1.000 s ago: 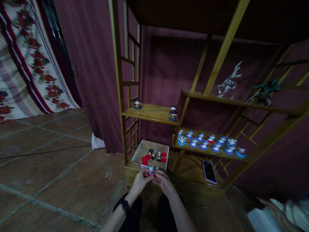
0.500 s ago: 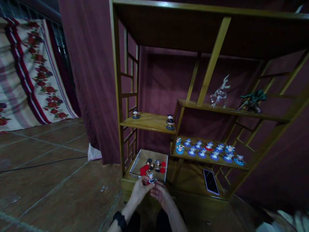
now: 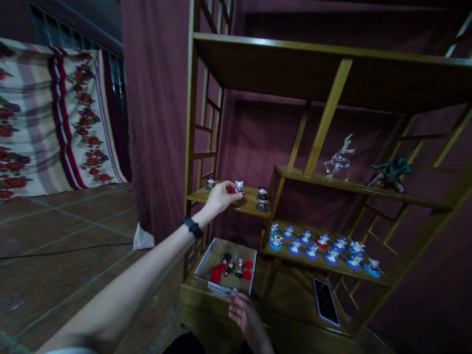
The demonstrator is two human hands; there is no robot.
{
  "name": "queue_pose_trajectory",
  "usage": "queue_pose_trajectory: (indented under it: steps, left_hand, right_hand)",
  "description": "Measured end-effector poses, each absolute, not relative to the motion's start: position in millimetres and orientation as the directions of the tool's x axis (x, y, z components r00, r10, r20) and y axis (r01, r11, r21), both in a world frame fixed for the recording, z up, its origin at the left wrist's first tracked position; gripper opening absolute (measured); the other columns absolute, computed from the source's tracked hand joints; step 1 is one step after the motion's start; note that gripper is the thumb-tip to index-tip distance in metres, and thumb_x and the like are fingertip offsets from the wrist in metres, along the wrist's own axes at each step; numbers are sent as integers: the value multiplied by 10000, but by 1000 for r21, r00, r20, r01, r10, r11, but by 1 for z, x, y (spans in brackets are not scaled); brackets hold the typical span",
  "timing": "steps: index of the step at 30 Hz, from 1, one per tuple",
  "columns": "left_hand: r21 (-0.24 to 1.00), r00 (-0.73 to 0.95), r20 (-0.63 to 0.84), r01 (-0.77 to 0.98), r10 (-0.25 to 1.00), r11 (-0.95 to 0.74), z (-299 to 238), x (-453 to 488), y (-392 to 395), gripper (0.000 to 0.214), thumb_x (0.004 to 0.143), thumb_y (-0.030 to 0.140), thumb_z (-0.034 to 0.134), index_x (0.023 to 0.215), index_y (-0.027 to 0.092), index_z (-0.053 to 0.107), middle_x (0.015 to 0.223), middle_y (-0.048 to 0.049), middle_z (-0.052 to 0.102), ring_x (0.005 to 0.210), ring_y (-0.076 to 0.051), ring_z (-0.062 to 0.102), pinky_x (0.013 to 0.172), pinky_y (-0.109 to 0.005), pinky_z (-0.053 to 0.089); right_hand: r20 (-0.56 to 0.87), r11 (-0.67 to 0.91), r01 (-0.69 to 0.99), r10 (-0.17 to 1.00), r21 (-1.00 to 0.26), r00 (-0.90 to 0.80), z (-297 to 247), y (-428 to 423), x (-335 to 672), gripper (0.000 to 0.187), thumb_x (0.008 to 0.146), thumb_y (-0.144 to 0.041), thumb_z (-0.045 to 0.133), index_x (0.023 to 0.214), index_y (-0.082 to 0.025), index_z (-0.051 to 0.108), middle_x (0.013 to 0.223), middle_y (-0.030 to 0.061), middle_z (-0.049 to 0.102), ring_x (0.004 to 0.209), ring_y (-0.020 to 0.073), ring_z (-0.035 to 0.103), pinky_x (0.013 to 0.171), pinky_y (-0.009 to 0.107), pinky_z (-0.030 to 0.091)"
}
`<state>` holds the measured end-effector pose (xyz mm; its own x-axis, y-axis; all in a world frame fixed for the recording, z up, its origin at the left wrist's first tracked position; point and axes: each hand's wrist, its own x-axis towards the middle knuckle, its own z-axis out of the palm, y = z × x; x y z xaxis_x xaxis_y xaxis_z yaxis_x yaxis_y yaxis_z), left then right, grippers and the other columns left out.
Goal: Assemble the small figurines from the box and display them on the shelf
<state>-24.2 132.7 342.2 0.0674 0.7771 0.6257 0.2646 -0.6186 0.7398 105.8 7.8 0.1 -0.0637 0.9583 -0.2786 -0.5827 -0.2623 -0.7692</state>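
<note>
My left hand (image 3: 220,196) reaches out to the small wooden shelf (image 3: 246,205) and pinches a little white figurine on a red base (image 3: 239,188), holding it just over the shelf board. A dark figurine (image 3: 210,183) stands at the shelf's left end and two dark figurines (image 3: 262,198) at its right end. My right hand (image 3: 243,314) hangs low by the near edge of a cardboard box (image 3: 210,255), fingers loosely curled, nothing seen in it. The box holds several small figurines and red bases (image 3: 231,266).
A lower shelf (image 3: 320,263) carries several blue-based figurines (image 3: 320,244). A phone (image 3: 326,301) lies on the bottom board. A glass deer (image 3: 338,158) and a dark green figure (image 3: 391,172) stand on a higher shelf. Maroon curtain behind, floral cloth (image 3: 55,118) at left.
My left hand has lifted away from my right hand and carried the red-based figurine up to the small shelf. My right hand stayed low by the box. The camera tilted up.
</note>
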Motion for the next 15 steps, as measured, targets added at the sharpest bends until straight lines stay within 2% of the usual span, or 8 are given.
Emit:
queue_pose_trajectory:
  steps: [4, 8, 15]
  left_hand:
    - [742, 104, 526, 428, 844, -515, 346, -7, 186, 335, 438, 289, 765, 715, 154, 635, 610, 6, 617, 577, -120, 542, 552, -217, 395]
    - [689, 154, 464, 557, 873, -464, 340, 6, 210, 323, 437, 315, 763, 701, 162, 655, 596, 14, 607, 572, -113, 529, 529, -207, 366]
    - [634, 233, 412, 621, 881, -460, 339, 21, 220, 401, 403, 382, 774, 725, 170, 665, 605, 14, 597, 573, -119, 513, 537, -214, 362]
  right_hand:
    - [-287, -255, -562, 957, -787, -32, 3, 6, 109, 454, 530, -428, 725, 895, -182, 616, 872, 71, 663, 721, 154, 600, 674, 286, 446]
    - [-268, -242, -571, 963, -785, -39, 6, 4, 111, 402, 550, -412, 721, 870, -185, 631, 855, 68, 668, 723, 154, 610, 667, 276, 450]
    - [-268, -239, -583, 963, -776, -37, 5, 5, 113, 379, 528, -383, 746, 836, -185, 647, 816, 66, 676, 703, 164, 615, 646, 282, 458]
